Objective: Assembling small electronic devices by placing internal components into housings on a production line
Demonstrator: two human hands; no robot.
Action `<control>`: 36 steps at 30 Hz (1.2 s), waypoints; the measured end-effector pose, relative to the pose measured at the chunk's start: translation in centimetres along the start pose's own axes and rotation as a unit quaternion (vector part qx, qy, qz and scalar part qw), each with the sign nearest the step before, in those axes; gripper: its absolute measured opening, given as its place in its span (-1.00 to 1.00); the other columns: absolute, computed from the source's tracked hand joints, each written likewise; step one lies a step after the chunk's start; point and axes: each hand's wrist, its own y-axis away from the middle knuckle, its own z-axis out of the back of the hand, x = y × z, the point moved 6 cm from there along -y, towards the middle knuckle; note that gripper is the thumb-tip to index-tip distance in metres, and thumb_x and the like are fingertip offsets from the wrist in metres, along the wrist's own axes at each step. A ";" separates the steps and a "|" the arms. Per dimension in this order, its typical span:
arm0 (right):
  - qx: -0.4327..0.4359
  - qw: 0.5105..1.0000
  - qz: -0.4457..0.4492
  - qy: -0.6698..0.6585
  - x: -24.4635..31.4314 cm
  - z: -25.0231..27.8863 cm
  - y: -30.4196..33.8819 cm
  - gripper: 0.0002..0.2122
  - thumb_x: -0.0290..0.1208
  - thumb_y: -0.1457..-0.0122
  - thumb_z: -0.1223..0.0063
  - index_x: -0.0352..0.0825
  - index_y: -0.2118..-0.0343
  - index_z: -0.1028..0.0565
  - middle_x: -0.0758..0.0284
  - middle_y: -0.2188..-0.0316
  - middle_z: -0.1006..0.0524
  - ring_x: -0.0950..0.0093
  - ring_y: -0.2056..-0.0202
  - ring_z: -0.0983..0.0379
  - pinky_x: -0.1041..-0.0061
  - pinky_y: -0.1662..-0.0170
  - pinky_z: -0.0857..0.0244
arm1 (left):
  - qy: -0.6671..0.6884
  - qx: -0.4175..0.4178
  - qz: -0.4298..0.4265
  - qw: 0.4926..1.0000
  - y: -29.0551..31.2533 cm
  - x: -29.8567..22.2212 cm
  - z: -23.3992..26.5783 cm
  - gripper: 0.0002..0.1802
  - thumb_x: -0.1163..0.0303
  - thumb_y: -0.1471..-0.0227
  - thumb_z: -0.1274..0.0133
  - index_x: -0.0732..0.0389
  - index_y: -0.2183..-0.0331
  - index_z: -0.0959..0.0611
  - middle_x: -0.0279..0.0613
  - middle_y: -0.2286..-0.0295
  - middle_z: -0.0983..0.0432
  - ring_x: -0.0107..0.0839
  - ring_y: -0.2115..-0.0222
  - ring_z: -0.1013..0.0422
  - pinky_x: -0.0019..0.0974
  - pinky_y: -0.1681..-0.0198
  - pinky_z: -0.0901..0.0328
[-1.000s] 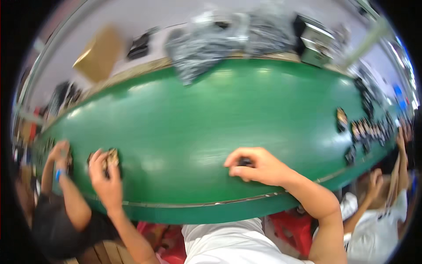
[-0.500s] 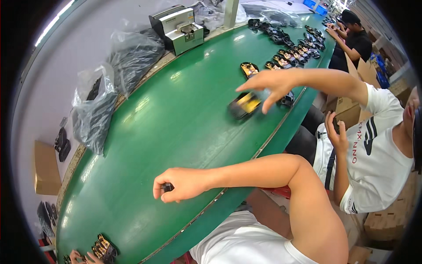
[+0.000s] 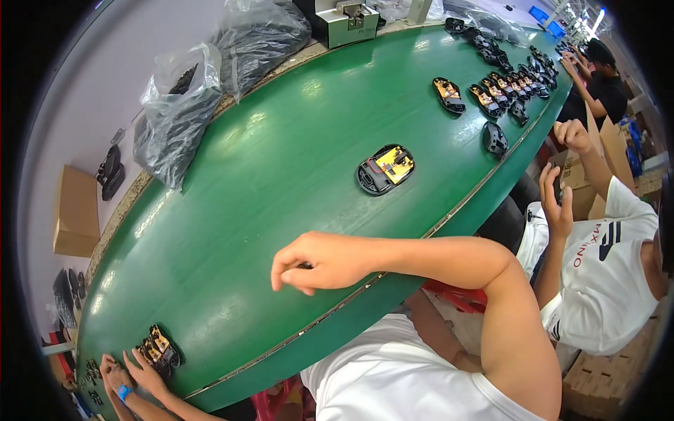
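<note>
My right hand [image 3: 319,261] hangs over the green work surface [image 3: 239,288], reaching in from the right with its fingers curled. A bit of a small black part [image 3: 305,266] shows between thumb and fingers; the rest is hidden. Beyond the hand lies an opened computer mouse [image 3: 386,170], its black shell holding a yellow circuit board with a red wire. The hand is apart from it. My left hand is out of the picture.
Several opened mice [image 3: 505,88] lie in a row at the far right, near a black mouse shell [image 3: 495,139]. A co-worker in white [image 3: 597,281] sits at the right. Another co-worker's hands [image 3: 137,375] are by mice at the lower left. Plastic bags [image 3: 175,119] line the back edge.
The co-worker on the right has let go of the opened mouse and drawn that hand back. The whole view has shifted. My right hand stays curled round the black part.
</note>
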 end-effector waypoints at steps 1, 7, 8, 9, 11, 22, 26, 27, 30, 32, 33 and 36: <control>-0.025 0.999 0.008 -0.019 0.1 0.6 0.9 -0.84 -0.42 -0.24 0.01 -0.34 0.29 -0.60 0.36 0.54 -0.58 0.59 0.48 -0.44 0.49 0.34 -0.32 | -0.043 -0.019 -0.023 0.999 0.0 -0.9 0.2 -0.46 0.13 -0.29 0.04 0.35 -0.12 -0.47 0.16 -0.08 -0.40 -0.05 -0.11 -0.32 -0.13 -0.19 -0.17; -0.264 0.962 0.039 -0.049 -1.1 2.7 9.1 -0.85 -0.54 -0.20 0.00 -0.39 0.27 -0.60 0.38 0.56 -0.53 0.66 0.51 -0.40 0.61 0.37 -0.27 | 0.085 0.070 -0.237 0.965 6.1 -26.1 -1.8 -0.78 0.47 -0.15 -0.04 0.37 0.19 -0.64 -0.06 0.19 -0.61 -0.20 0.14 -0.51 -0.24 -0.02 -0.32; -0.263 0.963 0.036 -0.044 -1.6 1.9 9.9 -0.85 -0.54 -0.20 0.00 -0.39 0.27 -0.60 0.38 0.56 -0.53 0.66 0.51 -0.40 0.61 0.37 -0.27 | 0.116 0.114 -0.315 0.935 8.7 -33.4 -3.5 -0.80 0.53 -0.06 -0.10 0.37 0.22 -0.65 -0.05 0.23 -0.62 -0.22 0.18 -0.52 -0.23 0.03 -0.34; -0.346 0.937 0.049 0.024 -1.9 1.9 11.6 -0.88 -0.54 -0.19 -0.03 -0.39 0.29 -0.60 0.39 0.59 -0.50 0.68 0.55 -0.35 0.62 0.44 -0.23 | 0.171 0.172 -0.381 0.892 11.5 -39.8 -5.5 -0.77 0.50 0.01 -0.19 0.34 0.24 -0.65 -0.03 0.25 -0.61 -0.20 0.19 -0.53 -0.21 0.04 -0.36; -0.426 0.894 0.084 0.112 -1.1 1.3 12.8 -0.91 -0.55 -0.15 -0.09 -0.40 0.32 -0.59 0.37 0.60 -0.50 0.66 0.63 -0.33 0.60 0.54 -0.21 | 0.236 0.240 -0.463 0.820 16.0 -48.8 -8.3 -0.62 0.32 0.08 -0.29 0.26 0.19 -0.64 -0.04 0.25 -0.60 -0.06 0.19 -0.52 -0.14 0.07 -0.39; -0.412 0.885 0.131 0.171 -1.0 0.6 13.0 -0.91 -0.56 -0.11 -0.09 -0.43 0.39 -0.60 0.25 0.48 -0.61 0.51 0.54 -0.46 0.51 0.44 -0.32 | 0.237 0.230 -0.627 0.705 24.7 -61.6 -19.6 -0.45 -0.01 0.24 -0.30 0.17 0.27 -0.60 -0.04 0.26 -0.44 -0.08 0.17 -0.39 -0.03 0.18 -0.35; -0.398 0.909 0.093 0.085 -3.8 0.9 14.3 -0.86 -0.47 -0.18 -0.07 -0.45 0.38 -0.57 0.37 0.58 -0.48 0.66 0.63 -0.27 0.65 0.55 -0.09 | 0.142 0.195 -0.620 0.746 18.7 -55.0 -18.0 -0.48 0.00 0.25 -0.28 0.17 0.30 -0.61 -0.05 0.30 -0.46 -0.11 0.19 -0.42 -0.05 0.19 -0.36; -0.382 0.915 0.097 0.084 -3.9 0.7 14.2 -0.85 -0.46 -0.19 -0.06 -0.45 0.38 -0.57 0.39 0.59 -0.46 0.68 0.64 -0.25 0.66 0.56 -0.05 | 0.116 0.188 -0.589 0.777 15.6 -51.9 -17.4 -0.49 0.00 0.24 -0.27 0.17 0.31 -0.62 -0.04 0.31 -0.47 -0.08 0.22 -0.43 -0.04 0.20 -0.37; -0.341 0.931 0.107 0.073 -3.4 0.6 13.2 -0.85 -0.45 -0.19 -0.05 -0.45 0.39 -0.56 0.40 0.61 -0.43 0.69 0.65 -0.23 0.66 0.57 -0.02 | -0.009 0.179 -0.464 0.867 4.9 -40.5 -14.1 -0.49 -0.03 0.21 -0.24 0.19 0.33 -0.63 -0.01 0.34 -0.51 -0.02 0.25 -0.47 -0.03 0.19 -0.40; -0.327 0.934 0.109 0.094 -3.3 0.5 13.1 -0.85 -0.46 -0.19 -0.04 -0.44 0.40 -0.55 0.41 0.63 -0.41 0.69 0.65 -0.22 0.66 0.57 -0.01 | -0.100 0.178 -0.357 0.912 -0.8 -33.2 -11.4 -0.48 -0.04 0.15 -0.20 0.19 0.27 -0.65 0.00 0.30 -0.54 -0.03 0.19 -0.48 -0.03 0.10 -0.40; -0.319 0.935 0.115 0.104 -3.5 0.5 13.1 -0.82 -0.39 -0.23 -0.07 -0.43 0.34 -0.52 0.52 0.67 -0.30 0.75 0.65 -0.12 0.69 0.57 0.09 | -0.131 0.173 -0.306 0.927 -3.0 -30.2 -9.3 -0.47 -0.06 0.12 -0.18 0.19 0.26 -0.66 0.02 0.28 -0.54 -0.02 0.18 -0.48 -0.04 0.09 -0.40; -0.316 0.934 0.117 0.115 -2.5 0.8 13.5 -0.89 -0.52 -0.24 -0.15 -0.46 0.28 -0.61 0.41 0.56 -0.50 0.65 0.56 -0.34 0.65 0.49 -0.20 | -0.190 0.104 -0.139 0.966 -9.1 -19.3 -6.4 -0.45 -0.11 0.12 -0.18 0.20 0.30 -0.68 0.08 0.25 -0.58 -0.03 0.16 -0.50 -0.05 0.10 -0.41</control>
